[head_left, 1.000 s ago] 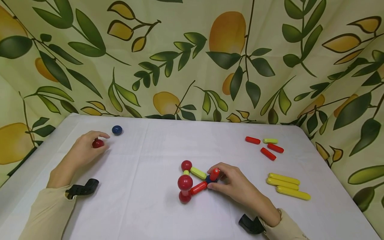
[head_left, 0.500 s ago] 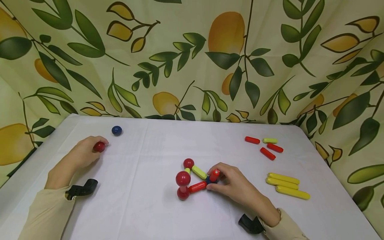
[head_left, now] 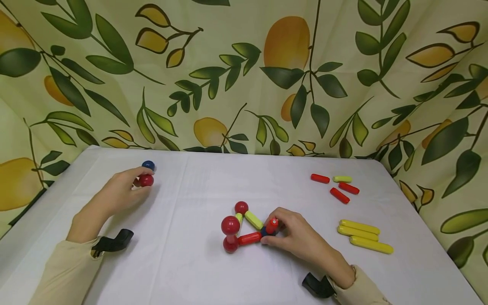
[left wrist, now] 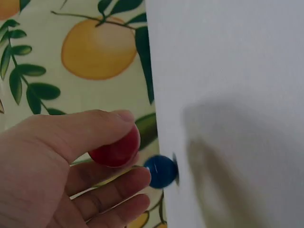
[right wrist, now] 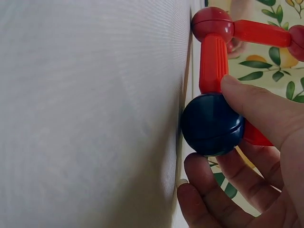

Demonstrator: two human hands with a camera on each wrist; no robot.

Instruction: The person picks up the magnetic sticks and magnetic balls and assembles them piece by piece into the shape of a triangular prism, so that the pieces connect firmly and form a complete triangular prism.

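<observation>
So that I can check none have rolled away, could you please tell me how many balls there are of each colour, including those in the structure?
Red balls: 4, namely the held red ball in the left hand and three structure red balls.
Blue balls: 2, namely the loose blue ball and the structure blue ball gripped by the right hand.
Total: 6

The left hand has lifted the red ball off the table — toward the blue ball.
</observation>
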